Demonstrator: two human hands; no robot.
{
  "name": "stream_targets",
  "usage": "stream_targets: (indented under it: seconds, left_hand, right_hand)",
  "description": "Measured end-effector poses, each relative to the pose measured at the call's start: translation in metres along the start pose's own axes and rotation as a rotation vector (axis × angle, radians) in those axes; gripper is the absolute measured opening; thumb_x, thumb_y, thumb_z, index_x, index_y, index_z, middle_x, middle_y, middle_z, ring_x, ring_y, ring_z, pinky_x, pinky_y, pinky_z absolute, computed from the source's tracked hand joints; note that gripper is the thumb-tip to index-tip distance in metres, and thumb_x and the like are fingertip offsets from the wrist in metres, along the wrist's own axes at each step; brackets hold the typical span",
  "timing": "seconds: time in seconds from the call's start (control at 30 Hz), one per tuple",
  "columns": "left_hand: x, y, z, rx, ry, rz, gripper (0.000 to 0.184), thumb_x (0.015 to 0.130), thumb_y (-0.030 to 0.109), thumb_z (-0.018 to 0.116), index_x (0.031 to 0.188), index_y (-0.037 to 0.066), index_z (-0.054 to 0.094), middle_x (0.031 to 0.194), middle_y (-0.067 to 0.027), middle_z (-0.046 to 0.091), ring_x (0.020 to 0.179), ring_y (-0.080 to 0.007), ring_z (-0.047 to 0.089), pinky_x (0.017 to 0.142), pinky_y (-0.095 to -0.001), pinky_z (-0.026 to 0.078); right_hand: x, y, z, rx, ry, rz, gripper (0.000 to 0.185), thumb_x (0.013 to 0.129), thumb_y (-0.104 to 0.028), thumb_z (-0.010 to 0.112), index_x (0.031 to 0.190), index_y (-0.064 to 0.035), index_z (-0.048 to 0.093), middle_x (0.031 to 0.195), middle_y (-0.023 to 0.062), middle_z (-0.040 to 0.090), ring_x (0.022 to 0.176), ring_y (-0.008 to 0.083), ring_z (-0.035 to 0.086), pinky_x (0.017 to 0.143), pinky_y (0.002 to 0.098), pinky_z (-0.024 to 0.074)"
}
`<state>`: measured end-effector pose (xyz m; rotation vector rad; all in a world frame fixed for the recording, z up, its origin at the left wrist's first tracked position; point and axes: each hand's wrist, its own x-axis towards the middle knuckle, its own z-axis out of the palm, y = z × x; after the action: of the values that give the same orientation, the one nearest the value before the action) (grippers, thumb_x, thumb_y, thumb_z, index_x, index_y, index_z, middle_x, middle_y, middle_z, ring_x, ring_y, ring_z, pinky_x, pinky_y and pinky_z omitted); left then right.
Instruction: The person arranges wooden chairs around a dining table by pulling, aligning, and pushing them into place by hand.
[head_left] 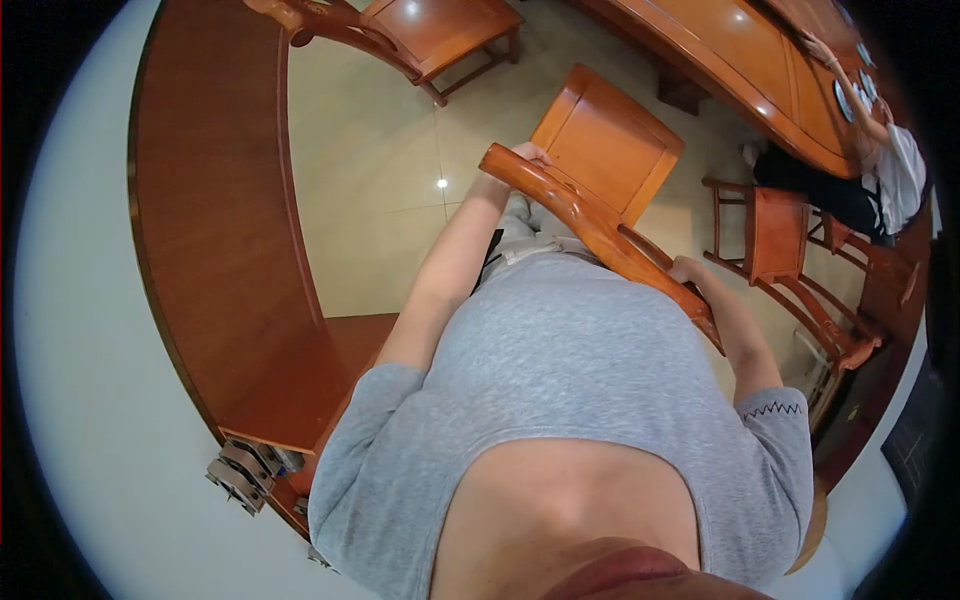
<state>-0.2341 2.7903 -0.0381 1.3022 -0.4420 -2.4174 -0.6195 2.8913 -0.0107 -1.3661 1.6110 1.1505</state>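
A reddish-brown wooden chair (pixel 610 140) stands right in front of my body, its carved top rail (pixel 570 208) running diagonally across my waist. My left hand (pixel 530 155) is closed at the rail's upper left end, with part of the fingers hidden by the wood. At the lower right end, my right hand (pixel 688 272) grips the side of the chair back. The seat faces away from me, toward the long table. Its legs are mostly hidden beneath the seat.
A long wooden table (pixel 700 45) crosses the upper right. Another chair (pixel 445 35) stands at the top, and one more chair (pixel 778 235) at the right. A person (pixel 900 180) reaches over the table near some dishes. A brown wooden panel (pixel 215 200) borders the tiled floor (pixel 370 200) at left.
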Motion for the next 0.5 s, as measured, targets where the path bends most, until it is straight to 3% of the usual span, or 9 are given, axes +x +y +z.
stream_targets:
  seconds: [0.07,0.1,0.33,0.4,0.5]
  left_hand:
    - [0.003,-0.001,-0.004,-0.01,-0.006,0.01,0.023,0.077,0.017,0.047,0.079,-0.001,0.061,0.073,-0.0142,0.065,0.058,-0.0227,0.061,0.057,-0.0342,0.05]
    - [0.007,0.002,-0.008,-0.008,-0.106,-0.055,0.022,0.078,0.016,0.047,0.077,-0.001,0.061,0.074,-0.0145,0.066,0.059,-0.023,0.062,0.057,-0.0351,0.05]
    - [0.023,-0.007,-0.015,0.046,-0.004,-0.051,0.02,0.077,0.017,0.049,0.071,0.003,0.061,0.069,-0.0103,0.064,0.055,-0.0213,0.059,0.056,-0.0341,0.049]
    - [0.015,-0.004,-0.008,0.029,0.053,-0.011,0.03,0.079,0.021,0.049,0.053,0.007,0.055,0.051,-0.0095,0.058,0.04,-0.018,0.052,0.041,-0.0286,0.042]
    - [0.006,-0.003,-0.003,0.04,0.06,0.03,0.029,0.078,0.018,0.05,0.05,0.011,0.048,0.046,-0.0059,0.053,0.037,-0.0164,0.048,0.04,-0.0293,0.04]
  right_hand:
    - [0.024,0.012,0.009,-0.014,0.007,-0.028,0.065,0.059,-0.042,0.069,0.097,0.0096,0.061,0.1,0.0237,0.062,0.092,0.032,0.061,0.077,0.0388,0.047]
    - [0.022,0.011,0.007,-0.023,0.015,-0.032,0.065,0.059,-0.042,0.069,0.097,0.0096,0.061,0.1,0.0237,0.062,0.092,0.032,0.061,0.077,0.0388,0.047]
    - [0.013,0.012,0.004,0.028,0.012,-0.025,0.066,0.058,-0.042,0.069,0.093,0.0125,0.06,0.097,0.0233,0.063,0.092,0.0301,0.061,0.074,0.0387,0.0464]
    - [0.005,0.009,-0.001,0.078,0.0,-0.043,0.065,0.059,-0.042,0.069,0.093,0.0129,0.06,0.096,0.0226,0.063,0.091,0.0288,0.061,0.073,0.0386,0.0461]
    - [-0.001,0.009,-0.004,0.139,-0.067,-0.046,0.067,0.059,-0.039,0.069,0.097,0.0142,0.058,0.099,0.0216,0.062,0.09,0.0273,0.06,0.072,0.038,0.0457]
